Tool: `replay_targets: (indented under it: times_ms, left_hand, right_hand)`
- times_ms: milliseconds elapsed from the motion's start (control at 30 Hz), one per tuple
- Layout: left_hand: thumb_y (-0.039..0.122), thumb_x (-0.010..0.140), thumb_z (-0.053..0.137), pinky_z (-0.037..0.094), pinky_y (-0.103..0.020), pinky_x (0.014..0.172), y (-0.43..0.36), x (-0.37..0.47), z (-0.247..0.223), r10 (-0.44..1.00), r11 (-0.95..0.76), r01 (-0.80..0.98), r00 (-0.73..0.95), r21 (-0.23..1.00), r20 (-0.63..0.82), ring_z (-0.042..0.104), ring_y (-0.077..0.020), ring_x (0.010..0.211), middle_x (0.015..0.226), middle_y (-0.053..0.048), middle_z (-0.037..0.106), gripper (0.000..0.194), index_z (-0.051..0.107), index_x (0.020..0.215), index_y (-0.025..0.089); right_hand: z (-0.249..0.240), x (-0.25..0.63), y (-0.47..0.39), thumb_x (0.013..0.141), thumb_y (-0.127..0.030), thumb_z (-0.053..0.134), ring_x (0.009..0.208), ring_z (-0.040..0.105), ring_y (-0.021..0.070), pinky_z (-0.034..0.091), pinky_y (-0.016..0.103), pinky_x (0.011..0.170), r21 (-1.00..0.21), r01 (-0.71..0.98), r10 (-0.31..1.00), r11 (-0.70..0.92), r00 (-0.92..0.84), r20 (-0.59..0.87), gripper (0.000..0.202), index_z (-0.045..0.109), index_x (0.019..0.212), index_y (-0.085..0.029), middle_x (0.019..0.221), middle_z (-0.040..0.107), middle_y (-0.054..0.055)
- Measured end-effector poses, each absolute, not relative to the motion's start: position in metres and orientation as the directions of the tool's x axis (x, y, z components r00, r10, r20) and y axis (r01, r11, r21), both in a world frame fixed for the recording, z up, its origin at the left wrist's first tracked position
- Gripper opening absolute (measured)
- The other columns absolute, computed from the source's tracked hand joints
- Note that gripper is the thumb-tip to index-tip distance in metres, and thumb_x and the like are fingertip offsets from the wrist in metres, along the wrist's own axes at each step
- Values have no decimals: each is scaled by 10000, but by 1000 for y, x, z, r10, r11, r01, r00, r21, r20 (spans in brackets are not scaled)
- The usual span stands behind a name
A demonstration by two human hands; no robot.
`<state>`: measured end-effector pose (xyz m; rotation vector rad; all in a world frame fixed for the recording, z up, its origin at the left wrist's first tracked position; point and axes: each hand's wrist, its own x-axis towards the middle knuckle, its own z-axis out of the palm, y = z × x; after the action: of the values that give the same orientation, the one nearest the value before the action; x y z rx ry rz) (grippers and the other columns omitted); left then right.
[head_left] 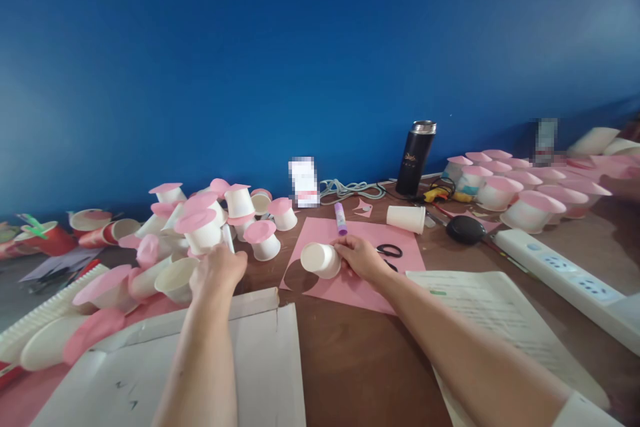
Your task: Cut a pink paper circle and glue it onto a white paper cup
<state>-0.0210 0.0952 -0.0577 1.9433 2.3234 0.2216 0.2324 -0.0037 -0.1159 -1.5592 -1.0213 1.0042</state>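
Observation:
My right hand [359, 256] pinches the edge of a white paper cup [320, 260], which is tipped over on a sheet of pink paper [367, 293]. My left hand [217, 269] reaches in at the edge of a cluster of white cups with pink paper discs on them [197, 227]. Its fingers are mostly hidden, and a narrow white thing [228, 238] shows just beyond it. A purple glue stick [341, 219] and black-handled scissors [390, 251] lie on the pink sheet, with another white cup [406, 219] on its side at the far right corner.
A black thermos [416, 159] stands by the blue wall near a phone [304, 182] and coiled cable [353, 189]. At right are a power strip [565, 267], a black mouse [466, 229], a printed sheet [480, 307] and more pink-topped cups [525, 203]. Flattened cardboard [265, 353] lies front left.

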Motion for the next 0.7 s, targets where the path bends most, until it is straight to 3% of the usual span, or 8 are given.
replay_targets:
  times_ms: [133, 233, 333, 500, 633, 700]
  left_hand:
    - [404, 811, 427, 468, -474, 676, 86, -16, -45, 967, 121, 961, -171, 249, 188, 635, -398, 880, 977, -223, 671, 397, 607, 1062, 153]
    - [409, 877, 370, 449, -409, 696, 72, -3, -43, 873, -54, 947, -110, 318, 476, 629, -333, 882, 939, -139, 675, 338, 571, 1054, 202]
    - [404, 890, 406, 415, -320, 639, 55, 19, -47, 773, -253, 917, 1, 307, 634, 628, -256, 805, 913, -73, 676, 289, 551, 1054, 215]
    - [385, 898, 449, 371, -259, 577, 41, 48, -64, 727, -493, 818, 199, 298, 657, 598, -176, 691, 839, -36, 670, 241, 577, 971, 194]
    - [388, 903, 471, 391, -237, 593, 40, 55, -73, 750, -584, 676, 239, 449, 617, 584, -141, 674, 824, -19, 655, 233, 585, 925, 187]
    - [397, 903, 478, 404, -229, 603, 37, 59, -74, 757, -626, 587, 298, 514, 581, 570, -129, 659, 798, -14, 644, 243, 598, 906, 185]
  right_hand:
    - [-120, 235, -2, 806, -152, 535, 320, 441, 65, 290, 158, 301, -975, 143, 939, -172, 323, -118, 134, 666, 829, -156, 451, 526, -55]
    - [-122, 240, 0, 783, -146, 561, 320, 447, 64, 295, 157, 299, -973, 143, 926, -180, 360, -118, 98, 658, 799, -157, 460, 546, -47]
    - [-122, 248, 1, 775, -151, 569, 339, 495, 88, 303, 166, 300, -971, 133, 901, -198, 416, -126, 93, 648, 823, -153, 482, 580, -21]
    - [-121, 266, 3, 756, -147, 569, 446, 580, 136, 362, 195, 362, -973, 138, 855, -183, 512, -88, 259, 646, 1003, -167, 602, 658, 27]
    - [-112, 272, 1, 726, -143, 595, 586, 569, 112, 427, 216, 493, -973, 201, 771, -114, 636, 41, 440, 591, 1162, -201, 935, 678, 63]
    - [-103, 266, -3, 747, -230, 621, 601, 537, 108, 423, 225, 521, -970, 240, 778, -30, 615, 128, 388, 610, 1133, -197, 946, 658, 56]
